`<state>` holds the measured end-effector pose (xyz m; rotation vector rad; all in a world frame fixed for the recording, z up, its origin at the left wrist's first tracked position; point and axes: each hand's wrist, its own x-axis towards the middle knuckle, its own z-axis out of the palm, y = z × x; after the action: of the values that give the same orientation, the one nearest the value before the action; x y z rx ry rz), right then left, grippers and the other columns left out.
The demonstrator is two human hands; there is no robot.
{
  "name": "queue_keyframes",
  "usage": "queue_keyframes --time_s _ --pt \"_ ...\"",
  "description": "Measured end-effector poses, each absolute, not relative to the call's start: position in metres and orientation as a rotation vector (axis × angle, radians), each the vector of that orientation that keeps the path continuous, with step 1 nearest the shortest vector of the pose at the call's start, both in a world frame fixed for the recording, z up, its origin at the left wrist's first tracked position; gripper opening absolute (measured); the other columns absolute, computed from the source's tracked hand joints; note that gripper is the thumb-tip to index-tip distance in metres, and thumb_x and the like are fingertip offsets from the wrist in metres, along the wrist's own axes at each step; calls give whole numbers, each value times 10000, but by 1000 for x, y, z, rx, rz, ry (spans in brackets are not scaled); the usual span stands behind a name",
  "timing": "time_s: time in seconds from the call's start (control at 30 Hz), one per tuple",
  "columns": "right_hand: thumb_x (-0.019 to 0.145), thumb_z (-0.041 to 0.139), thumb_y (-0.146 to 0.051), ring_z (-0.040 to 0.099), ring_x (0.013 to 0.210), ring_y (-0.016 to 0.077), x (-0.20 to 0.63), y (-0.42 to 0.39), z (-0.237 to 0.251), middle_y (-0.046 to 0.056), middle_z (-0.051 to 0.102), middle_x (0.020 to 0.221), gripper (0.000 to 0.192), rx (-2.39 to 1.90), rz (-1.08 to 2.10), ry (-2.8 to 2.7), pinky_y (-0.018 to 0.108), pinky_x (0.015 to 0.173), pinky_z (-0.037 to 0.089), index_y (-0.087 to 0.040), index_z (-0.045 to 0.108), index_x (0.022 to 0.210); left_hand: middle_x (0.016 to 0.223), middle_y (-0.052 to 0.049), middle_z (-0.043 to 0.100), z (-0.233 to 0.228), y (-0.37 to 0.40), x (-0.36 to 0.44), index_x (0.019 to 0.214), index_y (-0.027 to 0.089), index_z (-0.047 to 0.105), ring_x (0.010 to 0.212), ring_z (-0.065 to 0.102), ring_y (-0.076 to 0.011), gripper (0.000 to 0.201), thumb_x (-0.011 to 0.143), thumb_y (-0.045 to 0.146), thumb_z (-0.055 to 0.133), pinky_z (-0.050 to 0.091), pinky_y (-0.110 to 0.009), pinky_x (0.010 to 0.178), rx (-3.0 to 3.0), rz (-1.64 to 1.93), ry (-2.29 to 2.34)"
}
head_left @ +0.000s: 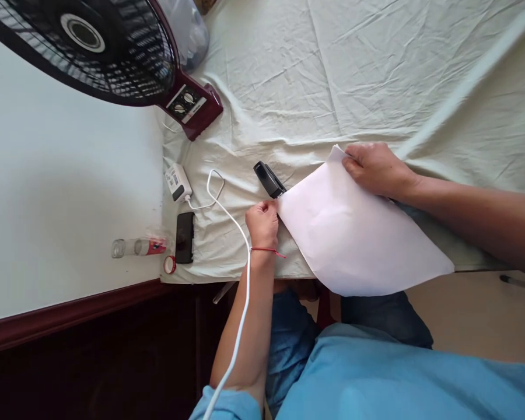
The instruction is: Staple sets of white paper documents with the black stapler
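White sheets of paper [354, 233], slightly bowed, slant across the front edge of the table. My right hand [378, 169] grips their upper right edge, thumb on top and fingers curled around. At the left corner of the sheets, my left hand [262, 224] is closed in a pinch, with a red string bracelet at its wrist. Its fingertips are partly hidden. A black stapler [269, 179] lies just beyond that hand, its near end meeting the paper's corner.
A dark red fan [196, 111] stands at the back left. Closer are a white power adapter [178, 182], a white cable [227, 213] passing over my left forearm, a black phone [184, 237], a bottle [151, 246] and a red-rimmed cap [170, 265]. A wrinkled pale cloth [376, 70] covers the table.
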<state>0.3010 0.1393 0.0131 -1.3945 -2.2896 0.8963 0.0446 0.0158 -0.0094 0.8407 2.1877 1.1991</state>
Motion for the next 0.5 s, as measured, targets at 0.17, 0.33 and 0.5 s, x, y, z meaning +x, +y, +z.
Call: queue_keyframes --time_s 0.17,0.33,0.5 --pt "969 519 -320 532 784 242 303 145 8 59 528 689 282 -1373 941 -2228 386 768 389 -266 411 715 810 -8 731 -11 10 44 1103 179 739 723 641 -165 262 842 177 763 516 -286 757 1078 1223 2354" --pt "1006 528 -430 559 838 266 304 146 6 74 555 701 350 -1349 975 -2191 399 784 416 -276 419 711 1635 -111 631 -11 -5 39 1459 221 700 1569 532 -257 680 846 -21 532 356 -438 1347 1890 1041 2267" --pt "1000 547 -375 598 915 289 303 147 6 82 577 741 336 -1382 1028 -2167 414 844 416 -272 407 711 1644 -43 639 -13 -12 30 1509 274 701 1562 570 -212 868 763 -81 434 321 -459 1388 1953 886 2154"
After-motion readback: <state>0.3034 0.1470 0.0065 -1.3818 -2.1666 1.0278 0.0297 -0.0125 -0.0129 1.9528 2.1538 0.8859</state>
